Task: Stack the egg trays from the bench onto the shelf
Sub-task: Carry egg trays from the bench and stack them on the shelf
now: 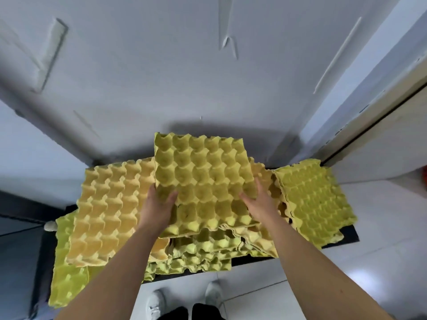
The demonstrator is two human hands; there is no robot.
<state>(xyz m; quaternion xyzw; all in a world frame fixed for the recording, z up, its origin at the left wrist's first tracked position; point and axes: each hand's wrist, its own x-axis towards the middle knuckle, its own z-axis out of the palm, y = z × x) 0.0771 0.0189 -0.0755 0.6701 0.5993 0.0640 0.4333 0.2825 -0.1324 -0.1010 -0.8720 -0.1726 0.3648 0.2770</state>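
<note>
A yellow-green egg tray is held tilted above the pile, its far edge raised toward the wall. My left hand grips its near left edge, thumb on top. My right hand grips its near right side, thumb on top too. Below it lie more trays: an orange-yellow stack on the left, a green stack on the right, and crumpled green trays in the middle. They rest on a dark bench. No shelf is in view.
A grey-white wall rises right behind the bench. A pale door or cabinet panel stands at the right. White floor tiles lie to the right, and my white shoes stand at the bench's front edge.
</note>
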